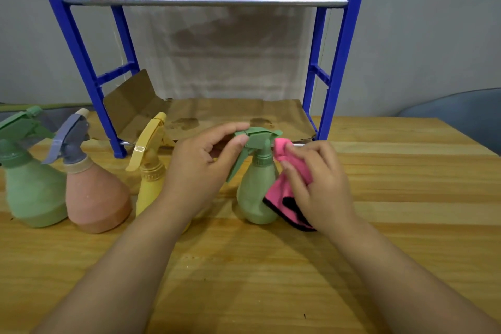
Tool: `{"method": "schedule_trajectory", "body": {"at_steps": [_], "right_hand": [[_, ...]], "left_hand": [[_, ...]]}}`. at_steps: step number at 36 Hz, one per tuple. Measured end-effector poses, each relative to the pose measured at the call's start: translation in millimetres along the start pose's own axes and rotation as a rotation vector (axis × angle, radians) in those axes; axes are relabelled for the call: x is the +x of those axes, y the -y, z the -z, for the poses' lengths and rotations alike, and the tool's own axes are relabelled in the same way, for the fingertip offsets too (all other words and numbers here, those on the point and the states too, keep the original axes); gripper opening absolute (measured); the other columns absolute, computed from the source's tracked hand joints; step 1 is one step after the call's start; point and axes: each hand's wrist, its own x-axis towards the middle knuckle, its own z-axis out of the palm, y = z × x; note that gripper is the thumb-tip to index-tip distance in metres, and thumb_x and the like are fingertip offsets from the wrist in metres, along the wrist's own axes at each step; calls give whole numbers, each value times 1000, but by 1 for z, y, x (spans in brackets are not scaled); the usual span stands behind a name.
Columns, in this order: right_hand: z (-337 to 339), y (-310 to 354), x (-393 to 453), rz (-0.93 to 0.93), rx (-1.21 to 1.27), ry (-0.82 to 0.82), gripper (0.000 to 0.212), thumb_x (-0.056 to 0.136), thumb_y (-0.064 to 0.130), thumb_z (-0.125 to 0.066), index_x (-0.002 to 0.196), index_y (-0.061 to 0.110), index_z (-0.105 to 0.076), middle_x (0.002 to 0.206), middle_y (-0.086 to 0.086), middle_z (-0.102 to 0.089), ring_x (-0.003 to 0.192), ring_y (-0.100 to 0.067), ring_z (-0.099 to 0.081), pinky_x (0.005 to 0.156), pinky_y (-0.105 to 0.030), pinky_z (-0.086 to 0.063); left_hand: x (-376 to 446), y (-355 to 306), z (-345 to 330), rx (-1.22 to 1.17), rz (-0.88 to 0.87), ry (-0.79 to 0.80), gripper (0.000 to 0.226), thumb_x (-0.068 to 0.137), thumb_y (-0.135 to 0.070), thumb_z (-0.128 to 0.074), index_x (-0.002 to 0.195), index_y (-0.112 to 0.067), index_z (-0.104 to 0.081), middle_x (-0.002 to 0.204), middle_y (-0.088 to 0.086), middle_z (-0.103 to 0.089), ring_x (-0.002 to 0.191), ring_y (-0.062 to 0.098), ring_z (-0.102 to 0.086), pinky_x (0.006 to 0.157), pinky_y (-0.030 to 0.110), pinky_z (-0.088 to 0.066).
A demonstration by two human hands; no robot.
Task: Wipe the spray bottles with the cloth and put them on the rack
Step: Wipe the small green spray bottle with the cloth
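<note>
Worktop: a pale wooden plank worktop fills the lower view, seen from above the person's two bare forearms.
Rack: a blue plastic rack with metal rails stands at the worktop's far edge; brown cardboard sheets line its shelves.
Waiting bottles: near the left edge stand a large green plastic spray bottle, a pink plastic spray bottle with a blue-grey trigger and a yellow plastic spray bottle, the last partly hidden by the left arm.
Bottle being wiped: a small green plastic spray bottle stands upright mid-worktop, just before the rack's bottom shelf.
Left hand: thumb and forefinger pinch the small bottle's trigger head.
Right hand: curled fingers hold a pink cloth with dark edging against the small bottle's right side.
</note>
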Motion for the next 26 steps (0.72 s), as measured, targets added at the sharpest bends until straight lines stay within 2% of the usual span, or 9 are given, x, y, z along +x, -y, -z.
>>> {"method": "schedule_trajectory", "body": {"at_steps": [5,8,11,14,17,19,22,24,26], "right_hand": [[-2,-7,-18,-71,-4,205,39,90,31,-54,115,3,-64,97,-5,-53,83,-15,-53,71,-32,-49],[2,-8,-24,-81,-12,226,39,90,31,-56,117,5,-64,98,-4,-54,83,-16,-55,70,-36,-53],[7,-10,-25,-67,-8,195,40,90,32,-53,116,5,-65,97,-4,-55,85,-17,-56,72,-35,-52],[8,-10,-26,-74,14,123,39,89,29,-54,115,4,-66,97,-5,-56,85,-15,-55,74,-28,-48],[8,-9,-26,-93,38,86,37,90,28,-54,117,6,-65,98,-2,-54,87,-14,-55,77,-20,-46],[7,-9,-26,-103,47,66,36,90,27,-55,117,7,-66,99,5,-50,88,-11,-54,80,-11,-42],[6,-9,-26,-108,62,64,36,90,28,-54,119,9,-65,98,11,-45,88,-9,-52,81,-7,-40],[6,-9,-26,-96,78,80,36,90,29,-54,120,10,-64,99,9,-48,89,-10,-53,81,-10,-42],[6,-10,-27,-80,82,100,36,91,28,-55,121,11,-64,100,5,-52,90,-11,-54,80,-14,-45]], "left_hand": [[-1,0,-1,-33,40,7,23,87,-25,-61,105,-40,-62,88,-22,-66,77,-7,-61,64,6,-44],[-5,4,-1,-103,92,50,37,84,-24,-65,114,-44,-57,101,-19,-68,92,-3,-64,78,19,-53],[-14,11,-5,-158,176,88,57,81,-28,-68,129,-46,-45,122,-14,-63,111,-3,-57,86,25,-52],[-25,20,-9,-187,246,97,68,78,-30,-71,136,-42,-38,126,-17,-57,104,-6,-59,80,24,-54],[-36,30,-17,-156,322,117,69,77,-30,-72,136,-40,-38,121,-16,-56,95,4,-63,68,23,-55],[-42,37,-25,-64,340,136,66,76,-32,-72,134,-36,-41,123,-12,-54,98,5,-59,68,19,-50],[-44,43,-35,16,344,181,67,74,-35,-74,133,-34,-42,127,-14,-47,109,3,-51,80,19,-47],[-41,46,-39,59,341,248,72,72,-42,-73,135,-37,-39,132,-13,-43,118,8,-46,93,29,-48],[-37,46,-41,92,317,329,72,71,-49,-71,133,-42,-36,135,-13,-44,122,10,-45,98,36,-46]]}}
